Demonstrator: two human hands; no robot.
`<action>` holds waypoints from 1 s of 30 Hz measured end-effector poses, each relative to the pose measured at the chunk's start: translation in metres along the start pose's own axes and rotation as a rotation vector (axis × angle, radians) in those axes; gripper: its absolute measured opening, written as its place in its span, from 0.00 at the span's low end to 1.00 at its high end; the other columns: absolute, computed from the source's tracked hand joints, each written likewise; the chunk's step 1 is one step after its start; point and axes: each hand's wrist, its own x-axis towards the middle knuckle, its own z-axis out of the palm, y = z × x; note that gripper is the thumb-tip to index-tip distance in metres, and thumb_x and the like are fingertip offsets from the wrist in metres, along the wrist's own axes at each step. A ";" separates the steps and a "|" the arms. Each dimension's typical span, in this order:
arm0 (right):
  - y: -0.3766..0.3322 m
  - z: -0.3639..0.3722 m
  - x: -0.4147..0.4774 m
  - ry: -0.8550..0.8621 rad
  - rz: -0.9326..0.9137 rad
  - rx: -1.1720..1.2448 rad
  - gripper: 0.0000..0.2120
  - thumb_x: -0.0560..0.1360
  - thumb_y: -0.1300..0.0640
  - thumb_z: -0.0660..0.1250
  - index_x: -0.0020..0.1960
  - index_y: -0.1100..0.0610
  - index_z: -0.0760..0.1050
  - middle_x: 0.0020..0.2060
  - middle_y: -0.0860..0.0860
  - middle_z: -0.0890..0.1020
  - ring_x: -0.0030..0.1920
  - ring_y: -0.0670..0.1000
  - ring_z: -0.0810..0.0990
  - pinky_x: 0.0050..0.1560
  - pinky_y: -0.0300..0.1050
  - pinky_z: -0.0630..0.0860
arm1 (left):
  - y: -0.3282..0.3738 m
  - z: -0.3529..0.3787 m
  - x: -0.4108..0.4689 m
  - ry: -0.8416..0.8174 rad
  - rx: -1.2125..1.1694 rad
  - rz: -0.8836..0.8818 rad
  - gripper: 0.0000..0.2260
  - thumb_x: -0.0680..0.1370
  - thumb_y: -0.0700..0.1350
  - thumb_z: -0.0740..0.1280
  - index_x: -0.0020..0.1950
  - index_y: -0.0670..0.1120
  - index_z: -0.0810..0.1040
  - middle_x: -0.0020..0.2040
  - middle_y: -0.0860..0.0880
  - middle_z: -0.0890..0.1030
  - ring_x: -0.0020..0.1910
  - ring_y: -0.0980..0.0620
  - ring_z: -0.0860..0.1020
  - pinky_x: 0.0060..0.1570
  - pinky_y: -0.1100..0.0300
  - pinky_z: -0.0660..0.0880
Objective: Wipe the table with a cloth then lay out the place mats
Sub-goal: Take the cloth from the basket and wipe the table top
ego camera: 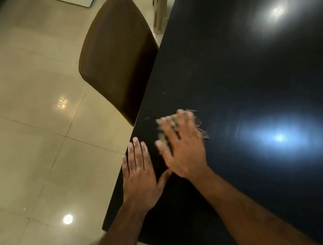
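Dark, glossy tabletop (242, 68) is mid-wipe, I judge: the right hand (183, 148) presses flat, fingers spread, on a frayed cloth (168, 121) near the left edge, the left hand (139, 178) rests open beside it, and no place mats are visible yet.

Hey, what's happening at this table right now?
A person is wiping the glossy black table. The right hand presses a frayed, pale cloth flat near the table's left edge, while the left hand rests open beside it. A brown padded chair stands alongside. No place mats are in view.
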 end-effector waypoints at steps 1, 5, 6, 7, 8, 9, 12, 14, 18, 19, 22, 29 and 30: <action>0.017 -0.005 0.004 0.014 0.085 -0.006 0.39 0.85 0.27 0.47 0.91 0.42 0.45 0.90 0.56 0.39 0.89 0.64 0.38 0.84 0.68 0.51 | 0.000 0.001 0.001 -0.004 0.016 -0.011 0.52 0.81 0.80 0.43 0.90 0.42 0.39 0.89 0.41 0.34 0.89 0.41 0.36 0.87 0.39 0.42; 0.075 -0.031 0.089 0.140 0.367 0.008 0.43 0.84 0.25 0.42 0.90 0.49 0.51 0.89 0.62 0.49 0.88 0.68 0.46 0.83 0.73 0.59 | 0.001 0.008 0.005 0.001 0.067 -0.041 0.52 0.81 0.80 0.43 0.90 0.41 0.45 0.90 0.40 0.40 0.90 0.39 0.43 0.86 0.38 0.48; 0.082 -0.037 0.121 0.169 0.381 0.011 0.43 0.83 0.25 0.44 0.90 0.50 0.52 0.89 0.63 0.50 0.88 0.68 0.47 0.83 0.74 0.59 | 0.000 0.011 0.006 0.011 0.071 -0.042 0.52 0.81 0.80 0.44 0.90 0.41 0.47 0.91 0.39 0.42 0.90 0.38 0.45 0.86 0.38 0.50; 0.085 -0.042 0.152 0.190 0.371 0.009 0.43 0.83 0.25 0.45 0.90 0.51 0.54 0.89 0.63 0.52 0.88 0.68 0.48 0.82 0.74 0.60 | 0.000 0.013 0.006 0.020 0.074 -0.041 0.52 0.81 0.80 0.45 0.90 0.40 0.49 0.91 0.39 0.44 0.90 0.37 0.47 0.87 0.38 0.51; 0.084 -0.045 0.182 0.199 0.351 0.007 0.43 0.83 0.25 0.47 0.90 0.50 0.55 0.88 0.64 0.53 0.88 0.69 0.49 0.82 0.74 0.60 | 0.000 0.015 0.007 0.031 0.077 -0.039 0.52 0.81 0.80 0.46 0.90 0.40 0.51 0.91 0.39 0.46 0.90 0.37 0.49 0.87 0.38 0.52; 0.079 -0.046 0.207 0.207 0.324 -0.004 0.43 0.83 0.25 0.48 0.89 0.50 0.57 0.88 0.64 0.54 0.88 0.69 0.50 0.82 0.74 0.61 | 0.000 0.016 0.007 0.043 0.076 -0.036 0.52 0.81 0.80 0.48 0.90 0.40 0.53 0.91 0.39 0.48 0.89 0.37 0.51 0.87 0.38 0.51; 0.043 -0.038 0.242 0.197 0.219 -0.059 0.43 0.83 0.25 0.49 0.89 0.50 0.56 0.88 0.64 0.54 0.88 0.69 0.50 0.82 0.73 0.61 | 0.001 0.018 0.008 0.064 0.090 -0.039 0.52 0.81 0.80 0.50 0.89 0.40 0.56 0.91 0.39 0.51 0.89 0.36 0.55 0.85 0.43 0.49; 0.014 -0.033 0.228 0.145 0.096 -0.059 0.43 0.83 0.25 0.48 0.90 0.49 0.53 0.89 0.62 0.51 0.88 0.68 0.48 0.84 0.70 0.58 | 0.002 0.015 0.007 0.044 0.100 -0.047 0.52 0.81 0.80 0.50 0.89 0.39 0.57 0.90 0.39 0.52 0.88 0.36 0.56 0.85 0.45 0.46; -0.009 -0.019 0.155 0.054 -0.165 -0.081 0.43 0.83 0.25 0.48 0.91 0.48 0.50 0.90 0.59 0.47 0.89 0.65 0.44 0.85 0.65 0.55 | 0.003 0.011 0.009 -0.005 0.091 -0.065 0.52 0.81 0.80 0.49 0.88 0.39 0.60 0.90 0.38 0.54 0.88 0.36 0.58 0.84 0.42 0.52; -0.004 -0.017 0.145 0.040 -0.184 -0.082 0.44 0.83 0.24 0.48 0.91 0.48 0.49 0.90 0.59 0.47 0.89 0.64 0.44 0.85 0.64 0.55 | 0.003 0.011 0.010 -0.007 0.090 -0.065 0.52 0.81 0.80 0.49 0.88 0.39 0.61 0.90 0.38 0.55 0.87 0.35 0.59 0.83 0.42 0.52; 0.019 -0.031 0.183 0.094 -0.027 -0.050 0.45 0.83 0.23 0.46 0.91 0.48 0.48 0.90 0.60 0.47 0.89 0.65 0.44 0.85 0.66 0.54 | 0.000 0.016 0.012 0.018 0.103 -0.058 0.53 0.80 0.81 0.51 0.88 0.39 0.62 0.90 0.37 0.55 0.87 0.34 0.59 0.85 0.44 0.45; 0.033 -0.063 0.291 0.051 0.149 -0.032 0.41 0.84 0.27 0.44 0.91 0.46 0.47 0.90 0.60 0.45 0.88 0.68 0.42 0.86 0.71 0.50 | -0.001 0.019 0.006 0.056 0.049 -0.051 0.52 0.81 0.81 0.47 0.91 0.43 0.46 0.91 0.42 0.41 0.90 0.40 0.44 0.88 0.43 0.42; 0.029 -0.057 0.281 0.070 0.127 -0.053 0.40 0.84 0.28 0.45 0.91 0.46 0.48 0.90 0.61 0.47 0.88 0.68 0.43 0.86 0.71 0.52 | -0.001 0.016 0.003 0.039 0.038 -0.055 0.52 0.81 0.81 0.44 0.90 0.43 0.41 0.90 0.43 0.36 0.90 0.41 0.40 0.88 0.43 0.40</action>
